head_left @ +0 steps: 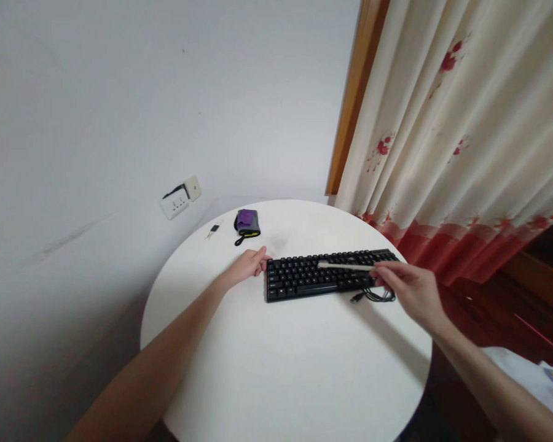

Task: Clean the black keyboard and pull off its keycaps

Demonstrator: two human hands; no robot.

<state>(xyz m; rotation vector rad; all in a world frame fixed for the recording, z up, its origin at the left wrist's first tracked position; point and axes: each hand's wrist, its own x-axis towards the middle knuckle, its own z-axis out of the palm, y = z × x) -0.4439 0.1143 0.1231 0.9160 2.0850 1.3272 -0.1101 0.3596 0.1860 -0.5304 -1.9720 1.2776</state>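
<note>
The keyboard lies flat on the white table, toward its far right part, long side across the view and space bar nearest the person. Over its middle keys is a slim pale brush, head pointing left; whether the bristles touch the keys or hang just above them, I cannot tell. The right hand grasps the brush by its right end, thumb and fingers pinched together. The left hand is at the keyboard's left end, thumb raised, fingers bent against the edge; whether they grip it or only rest there is hidden.

The step looks like brushing the keys. To do it well, I would lay the bristles into the gaps, use short, light strokes along each row, and let the left hand brace the end so that the board does not slide. A hold nearer the head would give finer control. The cable is coiled by the near right edge, its plug on the table, close under the right hand, so a low wrist could snag it.

Farther off, beyond the left hand, sit a grey pouch with a purple cloth on it and a small black clip, both well apart from the brush. A socket is on the wall behind, and a curtain hangs at the right
</note>
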